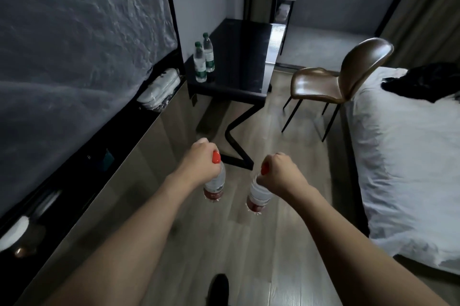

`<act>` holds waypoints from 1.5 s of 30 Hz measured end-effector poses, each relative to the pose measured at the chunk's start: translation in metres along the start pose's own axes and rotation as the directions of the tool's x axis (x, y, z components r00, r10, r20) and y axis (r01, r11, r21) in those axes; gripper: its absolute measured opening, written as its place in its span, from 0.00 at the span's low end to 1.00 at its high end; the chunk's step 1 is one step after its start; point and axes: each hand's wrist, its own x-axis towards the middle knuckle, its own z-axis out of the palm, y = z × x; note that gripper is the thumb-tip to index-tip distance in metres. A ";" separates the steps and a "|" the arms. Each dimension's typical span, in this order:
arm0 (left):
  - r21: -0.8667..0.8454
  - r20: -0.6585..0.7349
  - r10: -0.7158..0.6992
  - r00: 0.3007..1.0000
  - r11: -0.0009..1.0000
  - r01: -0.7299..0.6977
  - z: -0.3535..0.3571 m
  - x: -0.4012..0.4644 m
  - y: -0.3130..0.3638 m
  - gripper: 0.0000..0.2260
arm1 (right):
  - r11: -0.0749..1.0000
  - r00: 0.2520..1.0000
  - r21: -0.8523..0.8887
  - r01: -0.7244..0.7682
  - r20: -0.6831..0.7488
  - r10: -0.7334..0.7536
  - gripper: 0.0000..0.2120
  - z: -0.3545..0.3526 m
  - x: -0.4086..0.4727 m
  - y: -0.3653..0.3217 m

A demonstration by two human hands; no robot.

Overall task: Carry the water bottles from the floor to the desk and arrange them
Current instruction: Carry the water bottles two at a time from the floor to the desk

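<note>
The left hand (199, 160) grips a red-capped bottle (214, 185) by its neck, and the right hand (280, 171) grips a second red-capped bottle (258, 195) the same way, both hanging above the floor short of the desk (239, 62). Two green-capped bottles (204, 58) stand upright, apparently touching, at the desk's near left corner, with a chair (336, 81) to its right.

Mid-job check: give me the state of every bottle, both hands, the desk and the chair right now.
Left hand: grips left red-capped bottle by its neck, off the floor.
Right hand: grips right red-capped bottle by its neck, off the floor.
Two green-capped bottles: upright, side by side on the desk.
Chair: upright, unoccupied, beside the desk.
</note>
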 end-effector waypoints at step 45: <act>-0.091 0.037 0.170 0.985 0.982 -0.166 0.079 0.616 0.185 0.11 | 0.993 0.991 0.055 -0.104 -0.076 0.108 0.09 -0.214 0.534 0.225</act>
